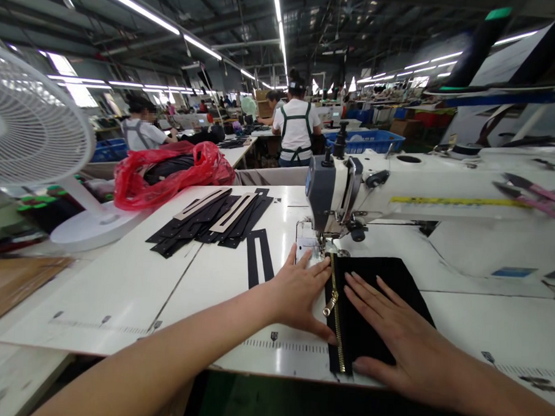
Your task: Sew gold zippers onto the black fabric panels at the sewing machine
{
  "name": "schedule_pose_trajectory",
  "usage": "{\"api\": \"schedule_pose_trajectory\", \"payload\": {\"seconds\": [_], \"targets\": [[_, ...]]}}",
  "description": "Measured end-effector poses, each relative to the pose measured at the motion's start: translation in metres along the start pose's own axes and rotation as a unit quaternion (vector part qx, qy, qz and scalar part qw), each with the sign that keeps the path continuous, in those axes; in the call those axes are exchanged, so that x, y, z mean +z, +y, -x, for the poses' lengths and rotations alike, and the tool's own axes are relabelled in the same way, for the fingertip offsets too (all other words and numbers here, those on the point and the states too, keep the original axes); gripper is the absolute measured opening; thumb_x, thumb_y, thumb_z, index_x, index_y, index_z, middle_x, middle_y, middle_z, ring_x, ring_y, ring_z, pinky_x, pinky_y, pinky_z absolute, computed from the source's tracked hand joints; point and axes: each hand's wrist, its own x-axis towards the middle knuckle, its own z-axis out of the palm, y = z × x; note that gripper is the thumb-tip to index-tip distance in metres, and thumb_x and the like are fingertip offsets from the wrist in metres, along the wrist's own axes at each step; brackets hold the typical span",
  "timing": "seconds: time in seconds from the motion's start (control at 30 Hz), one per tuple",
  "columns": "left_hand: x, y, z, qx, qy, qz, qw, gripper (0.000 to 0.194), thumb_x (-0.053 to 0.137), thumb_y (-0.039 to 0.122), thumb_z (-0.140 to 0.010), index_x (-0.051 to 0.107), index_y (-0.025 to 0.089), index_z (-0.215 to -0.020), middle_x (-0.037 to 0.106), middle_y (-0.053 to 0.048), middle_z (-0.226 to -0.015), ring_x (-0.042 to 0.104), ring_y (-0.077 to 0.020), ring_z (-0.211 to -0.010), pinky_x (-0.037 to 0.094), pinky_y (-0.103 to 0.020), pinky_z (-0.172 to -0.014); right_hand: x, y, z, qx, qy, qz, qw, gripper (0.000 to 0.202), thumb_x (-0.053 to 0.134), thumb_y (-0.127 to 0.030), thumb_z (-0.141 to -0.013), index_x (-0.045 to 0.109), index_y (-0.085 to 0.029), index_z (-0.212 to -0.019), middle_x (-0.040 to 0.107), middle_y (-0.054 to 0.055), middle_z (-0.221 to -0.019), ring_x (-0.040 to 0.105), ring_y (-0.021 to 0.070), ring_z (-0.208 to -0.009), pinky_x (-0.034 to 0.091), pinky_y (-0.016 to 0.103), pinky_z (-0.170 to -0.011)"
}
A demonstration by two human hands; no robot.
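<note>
Black fabric [394, 277] lies flat in front of the sewing machine [333, 192], its far left corner at the needle area. Along its left edge runs a gold metal zipper [338, 330] with a gold zipper pull [331, 303]. My left hand [301, 292] rests with spread fingers at the zipper's left side, fingertips close to the presser foot. My right hand [400, 336] lies flat on the fabric, right of the zipper, fingers stretched out. A black frame-shaped piece [253, 262] with a long slot is on the table, left of my left hand.
A pile of black slotted pieces [203, 223] lies on the white table [130, 306], a red plastic bag [178, 167] behind it. A white fan [28, 123] stands at left. Pink-handled snips [540, 198] rest on the machine arm. Several people work farther back.
</note>
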Motion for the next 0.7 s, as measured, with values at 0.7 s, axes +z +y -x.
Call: {"api": "schedule_pose_trajectory", "payload": {"seconds": [0.7], "targets": [[0.027, -0.003, 0.129, -0.071, 0.027, -0.024, 0.997, 0.119, 0.067, 0.064, -0.060, 0.003, 0.008, -0.144, 0.005, -0.025, -0.146, 0.007, -0.0388, -0.135, 0.014, -0.060, -0.105, 0.044, 0.028, -0.044, -0.010, 0.190, 0.078, 0.979, 0.047, 0.038, -0.030, -0.092, 0.040, -0.012, -0.134, 0.040, 0.011, -0.138, 0.038, 0.0255, -0.126, 0.037, 0.051, -0.101]]}}
